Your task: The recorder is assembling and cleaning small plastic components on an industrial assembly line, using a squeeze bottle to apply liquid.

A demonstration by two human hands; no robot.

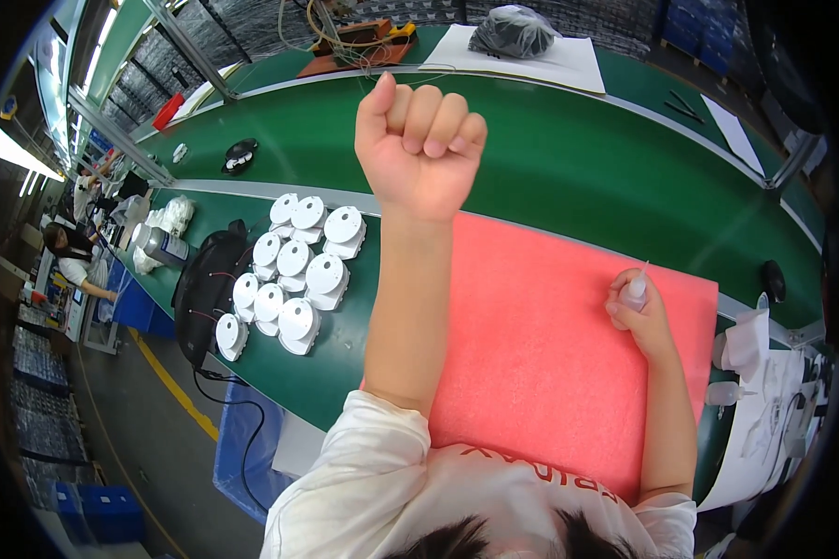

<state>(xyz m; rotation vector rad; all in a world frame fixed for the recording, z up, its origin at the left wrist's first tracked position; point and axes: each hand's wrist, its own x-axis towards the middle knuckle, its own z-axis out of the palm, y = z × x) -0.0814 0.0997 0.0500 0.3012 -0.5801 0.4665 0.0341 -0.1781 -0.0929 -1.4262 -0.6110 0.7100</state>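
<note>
My left hand [421, 149] is raised in front of me, over the green work surface, its fingers curled into a fist with nothing showing in it. At the right side of the pink foam mat [541, 345], my right hand [645, 317] is closed round a small squeeze bottle [635, 291]. The bottle is translucent, and its thin needle tip points up. Left of my left forearm, several white round-topped plastic parts [295, 256] stand in rows on the green table. The mat lies in front of my body, partly hidden by my left arm.
A black bag-like case [211, 293] and a grey bottle [161, 246] sit left of the white parts. Another squeeze bottle [723, 393] lies at the right edge near white paper [750, 447]. Behind, a raised shelf bears a bagged dark bundle [513, 33]. A co-worker [79, 256] is far left.
</note>
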